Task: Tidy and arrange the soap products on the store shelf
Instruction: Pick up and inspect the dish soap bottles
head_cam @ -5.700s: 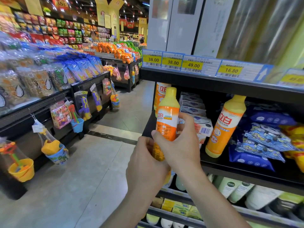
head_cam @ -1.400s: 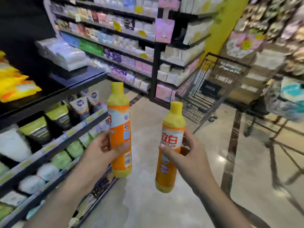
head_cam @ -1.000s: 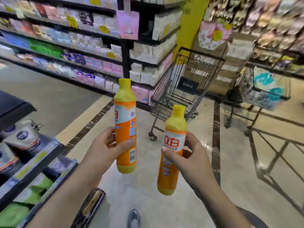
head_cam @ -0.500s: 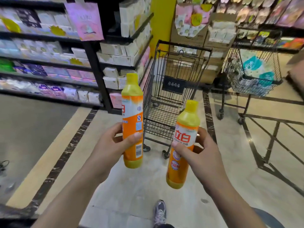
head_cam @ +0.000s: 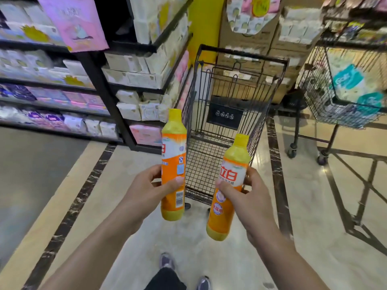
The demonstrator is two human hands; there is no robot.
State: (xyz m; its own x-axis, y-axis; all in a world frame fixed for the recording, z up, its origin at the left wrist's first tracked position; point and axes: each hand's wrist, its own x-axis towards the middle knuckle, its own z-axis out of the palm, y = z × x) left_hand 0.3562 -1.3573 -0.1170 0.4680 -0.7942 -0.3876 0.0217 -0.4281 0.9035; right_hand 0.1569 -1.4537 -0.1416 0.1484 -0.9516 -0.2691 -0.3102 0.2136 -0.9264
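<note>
I hold two orange soap bottles with yellow caps upright in front of me. My left hand point(head_cam: 149, 188) grips the left bottle point(head_cam: 173, 155) around its lower half, its back label and barcode facing me. My right hand point(head_cam: 245, 197) grips the right bottle point(head_cam: 230, 174) at its middle, its white front label with red characters facing me. Both bottles hang over the floor just before an empty black wire shopping cart point(head_cam: 232, 114). The soap shelf they came from is out of view.
A black shelf unit point(head_cam: 100, 84) with boxed and packed goods stands at the left. A second wire cart point(head_cam: 343, 97) with packs in it is at the right. Stacked cardboard boxes point(head_cam: 249, 38) stand behind the cart. My shoes point(head_cam: 167, 261) show on the tiled floor.
I have turned right, away from the soap shelf, and stepped closer to the empty cart. Both hands still grip their bottles, which now sit right before the cart.
</note>
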